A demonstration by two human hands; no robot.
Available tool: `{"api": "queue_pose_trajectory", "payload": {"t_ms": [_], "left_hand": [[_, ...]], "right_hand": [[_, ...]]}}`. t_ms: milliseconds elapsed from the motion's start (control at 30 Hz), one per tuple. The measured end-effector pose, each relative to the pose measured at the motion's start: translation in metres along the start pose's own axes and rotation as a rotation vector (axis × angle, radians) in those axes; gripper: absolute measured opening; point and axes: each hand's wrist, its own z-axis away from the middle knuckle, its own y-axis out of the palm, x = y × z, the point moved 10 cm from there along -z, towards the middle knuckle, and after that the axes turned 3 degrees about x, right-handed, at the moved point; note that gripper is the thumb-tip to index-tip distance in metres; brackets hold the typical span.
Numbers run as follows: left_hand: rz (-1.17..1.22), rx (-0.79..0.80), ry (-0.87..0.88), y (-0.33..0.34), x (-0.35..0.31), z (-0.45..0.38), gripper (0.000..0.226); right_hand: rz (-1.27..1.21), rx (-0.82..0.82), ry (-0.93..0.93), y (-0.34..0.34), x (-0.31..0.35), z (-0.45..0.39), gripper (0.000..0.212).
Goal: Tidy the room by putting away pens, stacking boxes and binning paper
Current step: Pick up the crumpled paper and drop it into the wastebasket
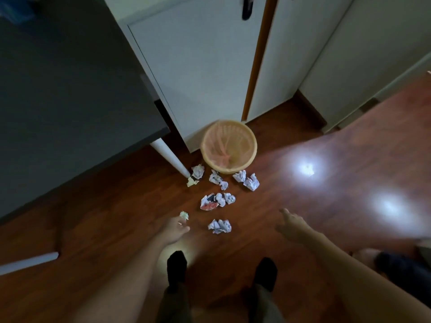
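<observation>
A round beige wastebasket [250, 145] with a pink liner stands on the wooden floor against a white cabinet. Several crumpled paper balls lie in front of it: one by the table leg [197, 171], a pair to the right [250, 180], a cluster with a red-printed piece [217, 200], and the nearest ball [219, 226]. A small yellowish scrap [184, 215] lies just beyond my left hand [174, 230], whose fingers are loosely apart and hold nothing. My right hand [291, 226] reaches forward to the right of the nearest ball, fingers spread, nothing in it.
A dark table [70, 94] with a white leg [168, 157] fills the left. White cabinet doors [198, 66] rise behind the basket. My two feet in black socks [177, 266] stand on the floor below the hands. A dark object [401, 264] lies at the right edge.
</observation>
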Motion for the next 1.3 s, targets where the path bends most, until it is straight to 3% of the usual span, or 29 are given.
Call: {"api": "queue_pose_trajectory", "payload": {"t_ms": [300,467,600,733,800,867,933,1033,1133,1300], "left_hand": [[-0.246,-0.063,0.042,-0.039,0.06,-0.15,0.048],[-0.376,-0.042,0.131,0.024,0.071,-0.258,0.059],[-0.42,-0.024,0.27,0.088,0.067,-0.342,0.089],[-0.63,-0.043,0.476,0.143,0.05,-0.414,0.112],[-0.712,-0.074,0.581,0.157,0.046,-0.441,0.112],[-0.764,-0.13,0.675,0.16,0.046,-0.461,0.096],[-0.776,-0.203,0.779,0.152,0.045,-0.468,0.071],[-0.627,-0.264,0.896,0.125,0.049,-0.453,0.051],[-0.384,-0.373,0.999,0.087,0.039,-0.408,0.05],[-0.006,-0.696,1.381,0.011,-0.065,-0.28,0.053]], "right_hand": [[-0.122,-0.065,-0.026,0.091,0.072,-0.132,0.072],[-0.079,-0.163,-0.09,0.124,0.071,-0.247,0.071],[-0.037,-0.214,-0.158,0.163,0.067,-0.334,0.079],[0.105,-0.266,-0.251,0.194,0.069,-0.413,0.091],[0.202,-0.307,-0.294,0.199,0.077,-0.444,0.1],[0.274,-0.327,-0.34,0.201,0.085,-0.469,0.106],[0.333,-0.36,-0.375,0.199,0.092,-0.485,0.101],[0.35,-0.44,-0.376,0.197,0.086,-0.488,0.07],[0.22,-0.45,-0.373,0.209,0.064,-0.481,0.041],[-0.092,-0.607,-0.426,0.197,0.043,-0.453,0.035]]}}
